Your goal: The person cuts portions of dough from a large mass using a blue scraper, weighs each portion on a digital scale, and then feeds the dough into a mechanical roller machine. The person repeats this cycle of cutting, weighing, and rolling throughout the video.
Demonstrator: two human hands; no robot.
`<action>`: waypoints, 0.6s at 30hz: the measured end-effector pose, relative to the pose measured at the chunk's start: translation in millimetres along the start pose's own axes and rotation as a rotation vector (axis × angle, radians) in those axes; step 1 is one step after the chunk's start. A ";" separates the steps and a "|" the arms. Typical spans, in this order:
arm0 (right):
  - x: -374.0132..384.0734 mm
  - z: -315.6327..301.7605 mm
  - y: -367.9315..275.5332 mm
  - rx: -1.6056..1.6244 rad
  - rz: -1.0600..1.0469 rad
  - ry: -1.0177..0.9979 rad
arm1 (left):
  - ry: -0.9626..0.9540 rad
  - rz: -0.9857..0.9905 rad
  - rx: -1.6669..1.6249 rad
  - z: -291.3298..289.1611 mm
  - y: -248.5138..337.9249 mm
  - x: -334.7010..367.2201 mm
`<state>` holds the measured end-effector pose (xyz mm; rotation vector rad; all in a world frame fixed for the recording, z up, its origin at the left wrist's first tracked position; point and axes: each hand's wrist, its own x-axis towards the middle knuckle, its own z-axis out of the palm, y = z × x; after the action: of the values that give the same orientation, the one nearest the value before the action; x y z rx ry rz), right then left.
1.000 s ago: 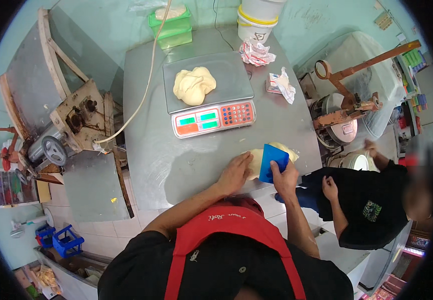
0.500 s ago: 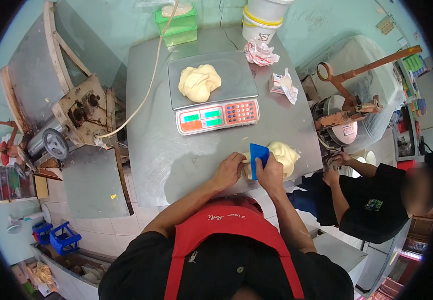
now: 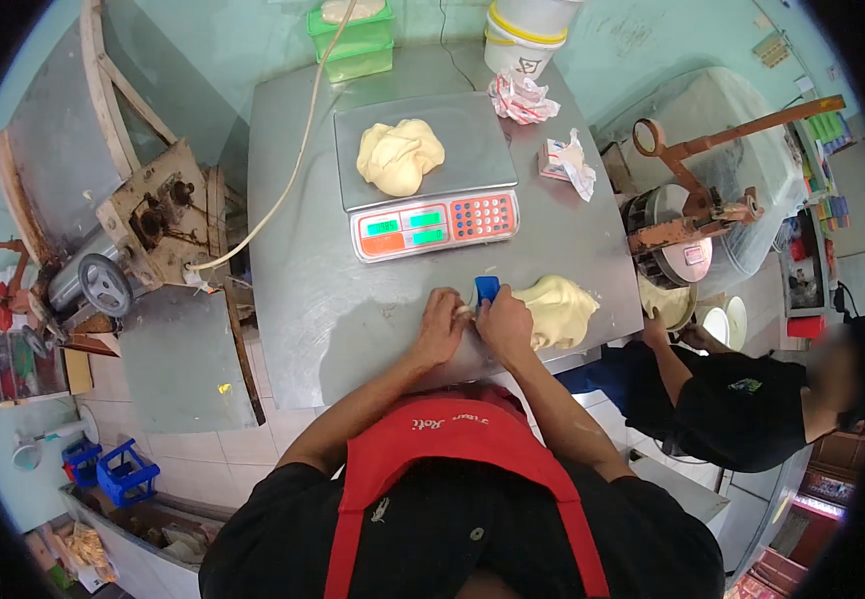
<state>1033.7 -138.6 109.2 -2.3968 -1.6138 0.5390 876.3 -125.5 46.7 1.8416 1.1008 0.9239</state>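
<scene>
My right hand point(image 3: 505, 323) is closed round a blue dough scraper point(image 3: 488, 288), whose upper part shows above the fingers. Just left of it, my left hand point(image 3: 439, 327) has its fingers curled on a small pale bit of dough point(image 3: 466, 311), mostly hidden by the fingers. A large lump of pale yellow dough point(image 3: 560, 311) lies on the steel table right beside my right hand. Farther back, another lump of dough point(image 3: 400, 158) rests on the plate of a digital scale point(image 3: 434, 229) with lit green displays.
The steel table point(image 3: 288, 215) also bears crumpled wrappers point(image 3: 522, 100), an opened wrapped block point(image 3: 567, 165), stacked green boxes point(image 3: 353, 50) and white buckets point(image 3: 519, 50). A pale hose point(image 3: 298, 180) hangs over its left side. Machinery stands at both sides. A co-worker point(image 3: 742, 399) bends over a bowl at right.
Both hands have moved slightly left and up, and the scraper has come away from the big dough lump, turning and lowering behind my fingers. The co-worker's hands now hold a bowl.
</scene>
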 end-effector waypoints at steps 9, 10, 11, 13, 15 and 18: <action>36.3 5.3 3.9 0.117 0.085 0.018 | 0.085 -0.183 0.034 -46.2 28.2 74.5; 33.2 5.1 7.9 0.136 0.040 0.011 | 0.221 -0.081 -0.054 -65.0 24.3 96.3; 24.6 5.8 14.2 0.151 0.000 0.004 | 0.351 0.021 -0.149 -81.4 21.0 118.0; 11.1 5.8 22.4 0.163 -0.041 -0.004 | 0.539 0.101 -0.203 -120.9 71.9 159.3; 1.3 5.9 13.3 0.155 -0.103 -0.025 | 0.391 0.102 0.302 -165.6 36.7 188.6; -16.0 13.4 6.9 0.190 -0.199 -0.028 | 0.359 0.055 0.701 -171.0 31.3 188.9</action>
<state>1028.7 -156.5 97.4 -2.0756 -1.7042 0.6580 806.5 80.6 183.0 2.3188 1.7699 1.0029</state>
